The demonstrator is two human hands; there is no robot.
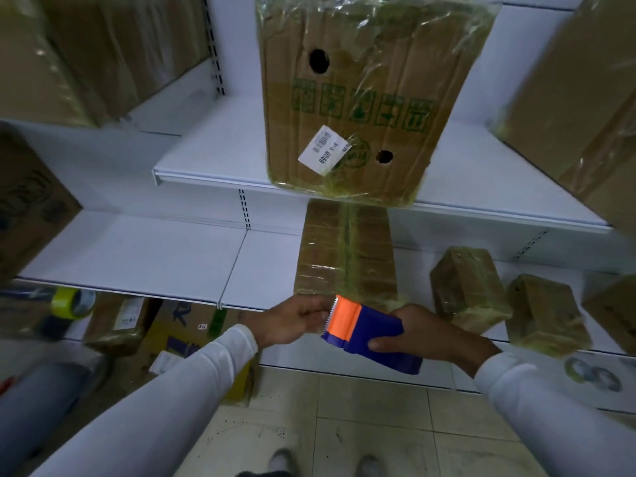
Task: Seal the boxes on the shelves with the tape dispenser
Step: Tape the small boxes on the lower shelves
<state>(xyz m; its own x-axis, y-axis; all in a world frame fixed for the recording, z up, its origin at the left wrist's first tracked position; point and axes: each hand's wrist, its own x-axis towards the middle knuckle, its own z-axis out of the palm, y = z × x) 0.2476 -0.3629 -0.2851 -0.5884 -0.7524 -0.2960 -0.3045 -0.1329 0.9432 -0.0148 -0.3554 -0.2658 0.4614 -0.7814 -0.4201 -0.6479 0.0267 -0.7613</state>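
Blue-and-orange plastic tape dispenser gripped in right hand, held before lower shelf. Left hand pinched at serrated edge, likely tape end. Tape best drawn taut, started on tape-wrapped brown cardboard box just behind.

A large box sits on the upper shelf, above 3 boxes (lower shelf).

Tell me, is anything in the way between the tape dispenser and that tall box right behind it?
Nothing visible. The right hand grips the tape dispenser, the left hand is at its toothed orange end, and the tall box stands just beyond on the lower shelf, with only open air between.
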